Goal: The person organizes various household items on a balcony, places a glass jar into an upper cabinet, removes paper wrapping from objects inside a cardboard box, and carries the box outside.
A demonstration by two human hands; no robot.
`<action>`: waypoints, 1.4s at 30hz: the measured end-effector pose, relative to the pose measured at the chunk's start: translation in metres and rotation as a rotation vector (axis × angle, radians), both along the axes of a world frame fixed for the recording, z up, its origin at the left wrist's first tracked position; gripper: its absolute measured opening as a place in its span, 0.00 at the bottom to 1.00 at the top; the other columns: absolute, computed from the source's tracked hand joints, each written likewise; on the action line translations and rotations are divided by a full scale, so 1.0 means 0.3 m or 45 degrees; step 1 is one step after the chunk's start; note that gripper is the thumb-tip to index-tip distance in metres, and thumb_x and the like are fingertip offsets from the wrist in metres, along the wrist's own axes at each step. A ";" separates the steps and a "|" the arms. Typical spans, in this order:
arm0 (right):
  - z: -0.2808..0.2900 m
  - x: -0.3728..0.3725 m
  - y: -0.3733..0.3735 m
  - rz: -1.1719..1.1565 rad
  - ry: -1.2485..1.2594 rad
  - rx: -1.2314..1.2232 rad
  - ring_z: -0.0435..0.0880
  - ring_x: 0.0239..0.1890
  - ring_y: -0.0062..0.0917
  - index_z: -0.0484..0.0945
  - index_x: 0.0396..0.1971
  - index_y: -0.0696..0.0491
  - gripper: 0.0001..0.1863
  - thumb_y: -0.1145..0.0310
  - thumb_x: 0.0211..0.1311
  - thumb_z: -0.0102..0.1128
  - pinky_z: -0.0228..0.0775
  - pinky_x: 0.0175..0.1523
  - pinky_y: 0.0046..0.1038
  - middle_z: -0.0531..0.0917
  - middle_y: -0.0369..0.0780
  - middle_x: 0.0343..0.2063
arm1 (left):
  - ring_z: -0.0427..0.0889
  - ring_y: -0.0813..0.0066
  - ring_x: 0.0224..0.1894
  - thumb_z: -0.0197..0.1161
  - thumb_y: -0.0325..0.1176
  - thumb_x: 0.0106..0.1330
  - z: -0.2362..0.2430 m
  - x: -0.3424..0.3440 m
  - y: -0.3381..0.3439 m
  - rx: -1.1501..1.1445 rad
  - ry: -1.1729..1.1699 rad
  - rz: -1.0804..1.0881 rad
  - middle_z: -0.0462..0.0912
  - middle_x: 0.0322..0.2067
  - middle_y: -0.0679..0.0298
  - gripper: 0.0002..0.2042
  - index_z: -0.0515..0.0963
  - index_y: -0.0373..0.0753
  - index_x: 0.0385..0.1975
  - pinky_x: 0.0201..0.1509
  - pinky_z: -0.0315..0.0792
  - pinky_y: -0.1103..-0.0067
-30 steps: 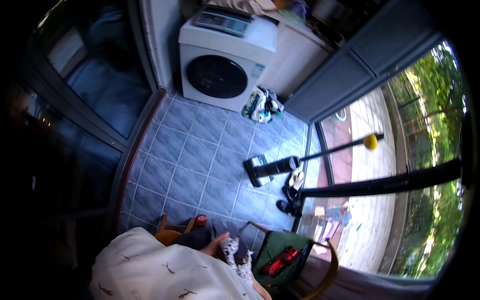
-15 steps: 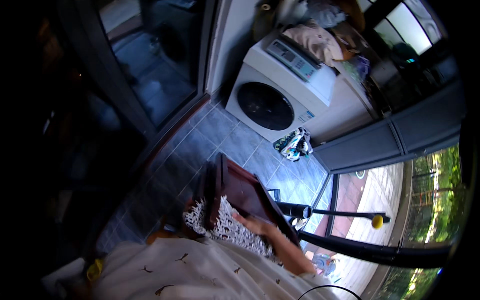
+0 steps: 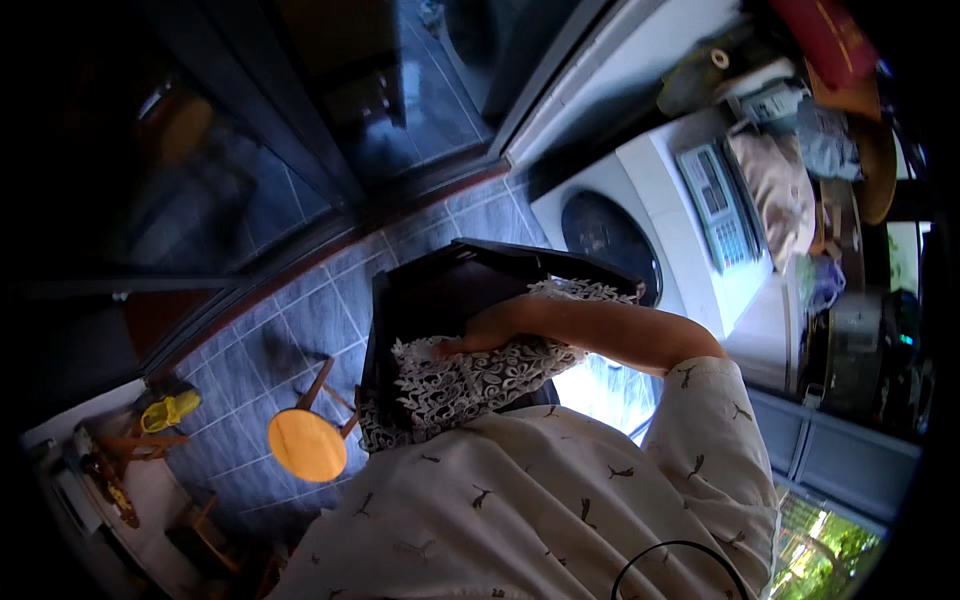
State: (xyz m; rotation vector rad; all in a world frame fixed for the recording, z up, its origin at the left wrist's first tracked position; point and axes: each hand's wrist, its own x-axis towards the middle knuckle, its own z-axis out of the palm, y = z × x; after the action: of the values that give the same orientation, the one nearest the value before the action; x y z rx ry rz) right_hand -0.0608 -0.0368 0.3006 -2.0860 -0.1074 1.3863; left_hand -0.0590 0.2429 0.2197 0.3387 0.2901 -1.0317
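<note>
A dark wooden piece of furniture (image 3: 420, 290), perhaps a small table, is held tilted against my front. White openwork lace cloth (image 3: 470, 385) drapes over its near side, and more lace hangs at its right end. My right arm crosses over it from the right. My right hand (image 3: 485, 330) is closed at the lace-covered edge; the thumb side lies on the lace and the other fingers are partly lost in the dark recess. My left hand is not in sight. A patterned, light-coloured shirt covers my body.
A round wooden stool (image 3: 307, 445) stands on the grey tiles to the left. A white washing machine (image 3: 640, 200), with a scale (image 3: 720, 205) on top, stands close on the right. Dark-framed glass doors (image 3: 400, 185) line the far side. A yellow object (image 3: 170, 411) is at far left.
My view has turned, so the washing machine sits further right and the stool shows at left. The furniture has swung round with me, and my right forearm now reaches across it.
</note>
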 end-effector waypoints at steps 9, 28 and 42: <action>0.103 0.176 -0.016 0.338 0.051 -0.261 0.55 0.69 0.39 0.58 0.64 0.59 0.59 0.19 0.49 0.26 0.43 0.71 0.37 0.62 0.50 0.64 | 0.63 0.57 0.63 0.48 0.65 0.59 0.011 -0.039 -0.072 -0.140 -0.094 0.176 0.67 0.61 0.59 0.36 0.65 0.44 0.60 0.68 0.52 0.56; 0.128 0.210 0.174 0.221 0.398 -0.483 0.62 0.65 0.41 0.68 0.60 0.55 0.63 0.13 0.37 0.32 0.53 0.65 0.41 0.66 0.50 0.61 | 0.63 0.55 0.63 0.45 0.67 0.59 0.018 -0.200 -0.044 -0.450 -0.159 0.569 0.66 0.62 0.58 0.38 0.63 0.45 0.63 0.68 0.52 0.56; 0.163 0.233 -0.018 -0.209 0.108 -0.365 0.58 0.67 0.39 0.56 0.67 0.50 0.55 0.26 0.45 0.54 0.47 0.69 0.36 0.57 0.49 0.66 | 0.64 0.49 0.62 0.46 0.64 0.59 0.098 -0.021 -0.152 -0.851 0.781 0.355 0.65 0.62 0.56 0.36 0.63 0.46 0.62 0.63 0.57 0.49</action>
State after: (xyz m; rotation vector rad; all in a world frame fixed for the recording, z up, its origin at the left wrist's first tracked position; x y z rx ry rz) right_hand 0.0092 -0.0423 0.3496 -2.2034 0.3086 1.4551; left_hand -0.0655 0.1974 0.2491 -0.6205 0.5021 -0.8766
